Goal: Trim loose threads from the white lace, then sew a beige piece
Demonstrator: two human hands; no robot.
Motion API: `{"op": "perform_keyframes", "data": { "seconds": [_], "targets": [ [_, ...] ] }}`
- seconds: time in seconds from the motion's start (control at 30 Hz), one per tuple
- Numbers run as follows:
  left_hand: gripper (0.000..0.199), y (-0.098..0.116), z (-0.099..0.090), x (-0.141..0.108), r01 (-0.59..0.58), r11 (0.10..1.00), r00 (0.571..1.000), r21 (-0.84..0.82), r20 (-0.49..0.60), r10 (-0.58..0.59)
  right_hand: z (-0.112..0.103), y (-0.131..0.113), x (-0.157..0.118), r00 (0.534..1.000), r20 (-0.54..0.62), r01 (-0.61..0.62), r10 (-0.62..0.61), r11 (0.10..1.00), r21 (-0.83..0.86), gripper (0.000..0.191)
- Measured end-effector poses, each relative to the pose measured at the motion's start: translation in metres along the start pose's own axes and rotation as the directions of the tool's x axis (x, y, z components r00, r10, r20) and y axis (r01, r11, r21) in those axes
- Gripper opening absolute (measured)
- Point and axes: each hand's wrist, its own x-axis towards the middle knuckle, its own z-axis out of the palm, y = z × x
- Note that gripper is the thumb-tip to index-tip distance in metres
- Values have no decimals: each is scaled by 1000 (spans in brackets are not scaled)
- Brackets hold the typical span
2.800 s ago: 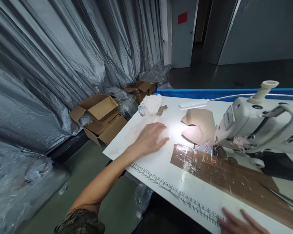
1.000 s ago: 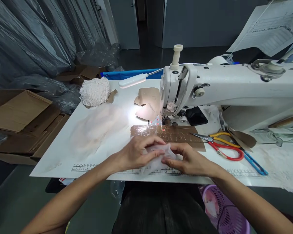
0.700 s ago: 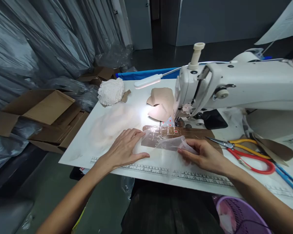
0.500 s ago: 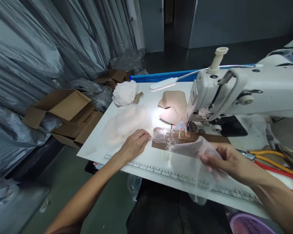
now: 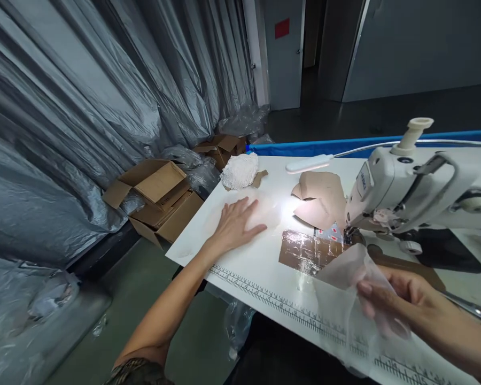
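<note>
My left hand lies with fingers spread over a pale, see-through piece of fabric on the white table. A sheer white piece of fabric hangs from my right hand, pinched between thumb and fingers, and drapes down over the table's front edge. Just beyond it, a brown strip covered in shiny clear tape lies flat before the sewing machine. A small grey patterned scrap with red marks sits beside the presser foot.
Tan card pieces lie left of the machine, under a white lamp. A fluffy white bundle rests at the far left corner. A printed ruler runs along the front edge. Cardboard boxes stand left of the table.
My left hand has moved left, away from the taped strip, and its fingers have spread onto the pale fabric. My right hand still holds the sheer fabric. The view has shifted leftward.
</note>
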Motion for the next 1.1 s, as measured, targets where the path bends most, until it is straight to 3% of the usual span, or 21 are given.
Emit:
{"op": "perform_keyframes", "data": {
  "seconds": [0.13,0.23,0.33,0.43,0.53,0.63,0.77,0.9,1.0,1.1],
  "targets": [
    [50,4,24,3,6,999,999,34,-31,-5,20,-28,14,995,39,94,-95,995,18,41],
    [45,-2,32,8,16,998,998,56,-57,-13,27,-39,21,983,2,183,-183,982,54,39],
    [49,-6,30,10,3,996,1000,85,-30,0,20,-29,28,978,-120,177,-169,983,52,39],
    [59,0,21,10,-11,991,999,135,-42,17,4,-7,36,968,-218,104,-124,989,-103,41],
    [62,16,7,11,-42,984,987,175,-146,68,-10,13,40,971,-214,66,-108,978,-197,35],
    [45,39,-3,15,-212,968,949,136,-209,237,-19,19,40,980,-193,24,-52,989,-145,31],
    [29,74,2,19,-528,849,838,-23,-175,516,-22,15,39,979,-193,35,-68,985,-167,23],
    [26,105,27,19,-696,691,713,-194,-72,698,-23,15,37,942,-281,39,-182,894,-447,12],
    [38,122,38,20,-676,717,724,-173,27,689,-27,18,37,884,-400,-43,-241,810,-585,10],
    [40,133,33,30,-628,774,772,-78,57,633,-30,22,38,855,-463,-71,-232,833,-548,16]
  ]
}}
